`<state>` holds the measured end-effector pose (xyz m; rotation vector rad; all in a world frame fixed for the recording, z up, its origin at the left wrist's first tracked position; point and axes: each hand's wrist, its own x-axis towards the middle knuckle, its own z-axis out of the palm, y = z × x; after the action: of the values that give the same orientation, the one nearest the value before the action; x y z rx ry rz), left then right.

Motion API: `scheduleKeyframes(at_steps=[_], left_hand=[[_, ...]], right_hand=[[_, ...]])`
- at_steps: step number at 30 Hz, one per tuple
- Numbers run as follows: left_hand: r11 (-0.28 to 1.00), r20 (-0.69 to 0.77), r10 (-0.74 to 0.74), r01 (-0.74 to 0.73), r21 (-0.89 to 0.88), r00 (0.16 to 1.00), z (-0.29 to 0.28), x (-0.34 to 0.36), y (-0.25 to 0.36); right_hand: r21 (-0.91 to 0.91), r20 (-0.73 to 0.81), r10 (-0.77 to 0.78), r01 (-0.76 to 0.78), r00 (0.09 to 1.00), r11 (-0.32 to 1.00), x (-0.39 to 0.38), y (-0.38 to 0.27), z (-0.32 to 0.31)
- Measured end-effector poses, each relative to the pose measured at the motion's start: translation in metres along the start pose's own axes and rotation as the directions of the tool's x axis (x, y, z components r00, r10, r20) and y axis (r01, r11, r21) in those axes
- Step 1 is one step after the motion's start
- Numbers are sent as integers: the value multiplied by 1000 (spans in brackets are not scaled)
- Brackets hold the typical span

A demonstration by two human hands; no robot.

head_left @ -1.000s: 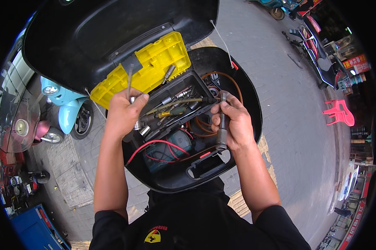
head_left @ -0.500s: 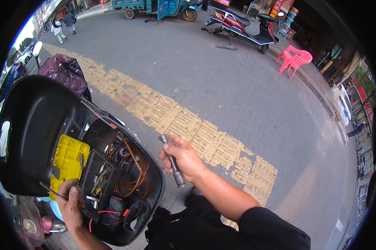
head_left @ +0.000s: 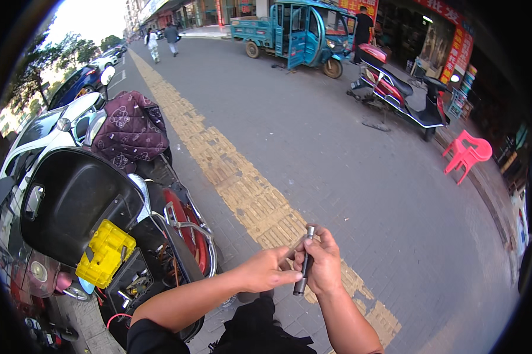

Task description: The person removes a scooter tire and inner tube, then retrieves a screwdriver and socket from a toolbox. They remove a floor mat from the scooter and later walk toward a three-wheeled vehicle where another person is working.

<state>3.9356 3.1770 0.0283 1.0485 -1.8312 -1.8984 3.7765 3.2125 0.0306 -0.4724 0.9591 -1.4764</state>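
Observation:
In front of my body, my right hand grips a tubular socket wrench with a dark shaft and shiny metal ends. The wrench stands nearly upright in its fingers. My left hand has come against it, thumb and fingers closing in from the left; what lies in that grip is mostly hidden. To the left, a black scooter top box with its lid raised holds a toolbox with a yellow lid, loose metal tools and a red cable.
A purple quilted cover hangs on the scooter ahead of the box. Yellow tactile paving crosses the grey pavement. Farther off are a blue cargo tricycle, a red scooter, a pink plastic chair and people walking.
My left hand has left the top box, where it held a thin dark rod, and moved right to the wrench. The right hand shifted rightward with the wrench. The view has tilted up.

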Motion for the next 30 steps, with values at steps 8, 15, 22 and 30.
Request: scheduleKeyframes(at_steps=[8, 15, 22, 30], left_hand=[[980, -1, 45, -44, -195, 999, -9, 193, 3], [868, -78, -84, 34, -496, 993, -44, 341, 43], [776, -249, -50, -119, -619, 967, -99, 505, 74], [725, -457, -163, -208, -657, 874, -219, 668, 114]], right_hand=[[-319, -3, -290, 274, 957, 907, 153, -44, -64], [-468, 27, 11, 3, 1000, 884, 255, -95, -129], [-424, 115, 129, -69, 985, 903, 414, -110, -148], [-572, 267, 243, -50, 932, 819, 638, -178, -132]])
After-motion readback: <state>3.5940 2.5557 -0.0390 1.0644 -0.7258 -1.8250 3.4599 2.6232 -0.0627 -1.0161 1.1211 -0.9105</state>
